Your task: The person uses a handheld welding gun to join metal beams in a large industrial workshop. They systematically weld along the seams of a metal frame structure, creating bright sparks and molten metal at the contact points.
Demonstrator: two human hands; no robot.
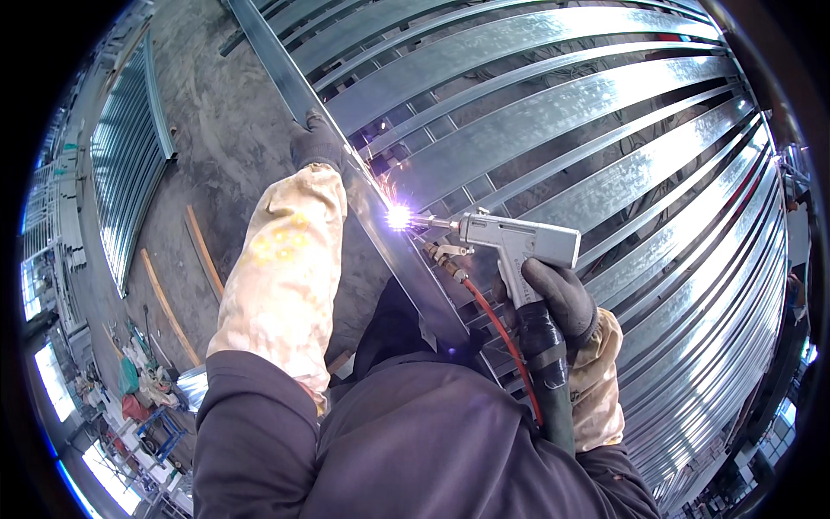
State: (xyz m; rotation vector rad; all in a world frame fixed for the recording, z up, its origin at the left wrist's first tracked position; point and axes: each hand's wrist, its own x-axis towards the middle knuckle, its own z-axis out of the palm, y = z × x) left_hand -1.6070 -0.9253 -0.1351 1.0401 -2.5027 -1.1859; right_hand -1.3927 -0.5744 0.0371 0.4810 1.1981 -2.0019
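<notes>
My right hand [562,298], in a dark glove, is wrapped round the grip of a silver pistol-shaped laser welding gun [519,240]. Its thin nozzle points left, and a bright violet-white spark [399,216] burns at the tip on a galvanized steel beam [389,251]. Orange sparks fly up along the beam's inner edge. Farther up the same beam, my left hand [316,143], also gloved, grips its edge; some fingers are hidden. A red hose [501,333] with a brass valve [447,261] hangs below the gun. Black tape covers the cable [546,355] at the handle.
Many parallel galvanized slats [519,130] form a large frame reaching right. A stacked ribbed metal panel [130,156] lies on the grey concrete floor [207,95] at left, near wooden strips [169,303]. Assorted gear [147,385] sits at lower left.
</notes>
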